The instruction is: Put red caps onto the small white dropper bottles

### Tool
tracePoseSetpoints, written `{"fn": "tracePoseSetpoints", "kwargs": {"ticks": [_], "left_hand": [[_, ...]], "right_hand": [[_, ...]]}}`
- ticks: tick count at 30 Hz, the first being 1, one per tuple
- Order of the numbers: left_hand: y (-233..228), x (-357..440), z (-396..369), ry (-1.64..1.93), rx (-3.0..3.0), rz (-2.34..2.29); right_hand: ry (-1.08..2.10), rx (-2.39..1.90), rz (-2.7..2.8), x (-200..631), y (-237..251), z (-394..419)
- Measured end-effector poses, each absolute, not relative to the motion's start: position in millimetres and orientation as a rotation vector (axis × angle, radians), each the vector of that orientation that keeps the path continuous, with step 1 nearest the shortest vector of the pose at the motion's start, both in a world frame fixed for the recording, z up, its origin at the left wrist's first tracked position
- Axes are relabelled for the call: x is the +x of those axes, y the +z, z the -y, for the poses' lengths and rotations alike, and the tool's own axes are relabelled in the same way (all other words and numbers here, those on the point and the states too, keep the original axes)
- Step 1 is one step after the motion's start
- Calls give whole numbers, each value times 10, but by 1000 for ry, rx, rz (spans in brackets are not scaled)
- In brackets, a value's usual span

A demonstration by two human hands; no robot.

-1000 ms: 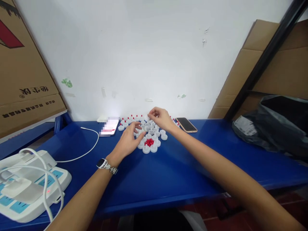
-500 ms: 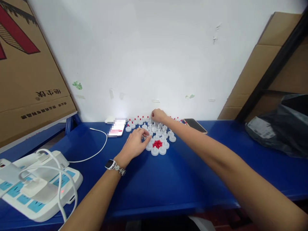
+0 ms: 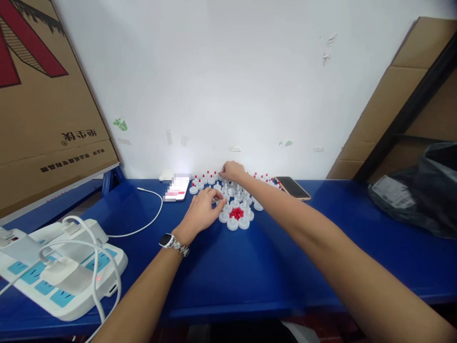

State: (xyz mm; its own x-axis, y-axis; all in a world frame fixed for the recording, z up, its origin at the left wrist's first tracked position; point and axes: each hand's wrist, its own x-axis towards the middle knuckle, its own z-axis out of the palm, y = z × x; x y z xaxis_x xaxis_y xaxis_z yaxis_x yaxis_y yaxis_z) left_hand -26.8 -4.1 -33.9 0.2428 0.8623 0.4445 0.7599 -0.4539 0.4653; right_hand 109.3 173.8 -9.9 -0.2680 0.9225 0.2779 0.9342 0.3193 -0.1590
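Observation:
Several white translucent nozzle caps (image 3: 232, 224) stand on the blue table, nozzles upward. Some of them form a ring around a small heap of red tips (image 3: 236, 213). Farther back, caps with red tips (image 3: 211, 179) stand in rows near the wall. My left hand (image 3: 204, 209) rests at the left side of the white caps, thumb and fingers slightly apart, with nothing visible between them. Over the back of the group, my right hand (image 3: 233, 170) is closed with its fingers pinched among the caps; whatever it holds is too small or hidden to make out.
A lit phone (image 3: 177, 186) lies left of the caps, and a dark phone (image 3: 293, 187) lies right. A power strip (image 3: 64, 271) with white cables sits at the left front. Cardboard (image 3: 53, 109) leans at left; a black plastic bag (image 3: 414, 190) lies at right.
My right hand has shifted slightly left along the back caps, toward the red-tipped ones. My left hand stays nearly in place. The whole view has shifted slightly.

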Motion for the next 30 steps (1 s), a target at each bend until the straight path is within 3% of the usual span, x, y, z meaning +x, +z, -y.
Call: {"fn": "tracePoseSetpoints", "kwargs": {"ticks": [7,14,17,30], "left_hand": [[-343,-326,16,1083,2329,-1579],[-314,-221,64,1357,2292,-1493],[-279,-148,97,1345,2311,-1303],[-190,-45,196,1309,2386,-1082]], "right_hand": [[92,-1551,2078,1142,-2,-1492],[972,-920,1746,1542,-46,-604],[1156,-784,1590,1626,-131,-271],[938,-871,1742,1697,-249,-137]]}}
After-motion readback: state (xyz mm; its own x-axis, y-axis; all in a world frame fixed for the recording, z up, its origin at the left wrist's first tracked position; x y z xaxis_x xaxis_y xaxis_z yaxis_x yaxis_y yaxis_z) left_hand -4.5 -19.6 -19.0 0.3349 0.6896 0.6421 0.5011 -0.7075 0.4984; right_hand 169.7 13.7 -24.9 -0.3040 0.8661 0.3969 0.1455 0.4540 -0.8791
